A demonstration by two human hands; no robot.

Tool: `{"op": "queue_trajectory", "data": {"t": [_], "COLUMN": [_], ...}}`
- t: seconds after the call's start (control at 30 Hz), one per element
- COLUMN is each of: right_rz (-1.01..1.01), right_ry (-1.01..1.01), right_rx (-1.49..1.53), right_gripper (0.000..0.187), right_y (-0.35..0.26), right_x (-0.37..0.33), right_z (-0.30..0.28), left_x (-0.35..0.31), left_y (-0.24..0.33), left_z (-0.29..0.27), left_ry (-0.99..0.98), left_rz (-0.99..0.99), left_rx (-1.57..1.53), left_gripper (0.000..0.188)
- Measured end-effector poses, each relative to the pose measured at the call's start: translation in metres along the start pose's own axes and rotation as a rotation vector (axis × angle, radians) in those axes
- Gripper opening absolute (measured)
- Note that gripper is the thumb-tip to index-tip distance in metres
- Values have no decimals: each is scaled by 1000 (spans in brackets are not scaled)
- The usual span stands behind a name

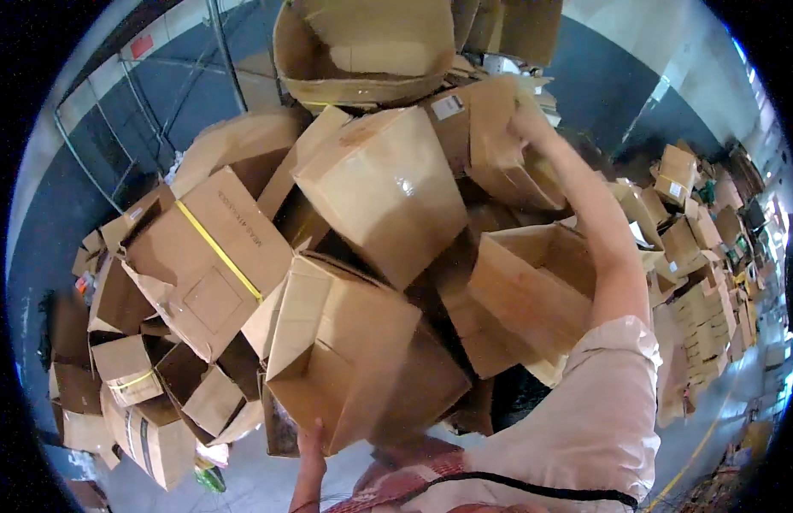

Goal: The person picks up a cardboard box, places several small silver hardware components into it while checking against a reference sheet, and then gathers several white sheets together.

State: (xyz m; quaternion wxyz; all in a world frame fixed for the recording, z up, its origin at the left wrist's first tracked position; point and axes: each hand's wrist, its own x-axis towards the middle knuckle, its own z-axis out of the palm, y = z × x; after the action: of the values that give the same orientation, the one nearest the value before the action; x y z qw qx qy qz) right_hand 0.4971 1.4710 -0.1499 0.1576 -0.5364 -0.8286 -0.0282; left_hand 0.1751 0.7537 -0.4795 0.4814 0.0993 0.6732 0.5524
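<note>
The left hand [311, 443] grips the low edge of an open box [349, 329], with its thumb on the inside. This box is at the near side of the big heap, tipped so we can look into it. The right hand [531, 124] reaches far over the heap and touches a far box [496, 128] near its top edge. I cannot tell if those fingers are closed on it, as they are blurry. So the step now looks like handling boxes, one with each hand. I think moving the far box calls for a firm hold and a slow pull, because other boxes crowd it. Now let's count. There are two hands, one box in the left hand and one under the right. One tall box [379, 184] leans in the middle, and one wide box [362, 92] sits open at the top. Two boxes on the left have yellow bands: one large box [179, 265] and one small box [126, 361]. The rest overlap too much to count.
</note>
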Motion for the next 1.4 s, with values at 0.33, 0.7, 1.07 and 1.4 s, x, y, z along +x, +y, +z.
{"op": "queue_trajectory", "data": {"t": [0.33, 0.7, 1.07, 1.4], "right_rz": [-230, -834, -529, -1479], "right_ry": [266, -749, -2297, -2386], "right_rx": [1098, 1759, 1304, 876], "right_gripper": [27, 51, 19, 56], "right_y": [-232, -569, -718, -874], "right_x": [-159, -669, -1075, -1421], "right_z": [-231, -191, -75, -134], "left_x": [-98, -431, -704, -874], "left_y": [42, -15, -308, -451], "left_z": [0, -106, -209, -319], "left_ry": [340, 1116, 1950, 2248], "left_rz": [558, 967, 42, 496], "left_rx": [628, 500, 762, -869], "left_gripper": [75, 133, 111, 99]}}
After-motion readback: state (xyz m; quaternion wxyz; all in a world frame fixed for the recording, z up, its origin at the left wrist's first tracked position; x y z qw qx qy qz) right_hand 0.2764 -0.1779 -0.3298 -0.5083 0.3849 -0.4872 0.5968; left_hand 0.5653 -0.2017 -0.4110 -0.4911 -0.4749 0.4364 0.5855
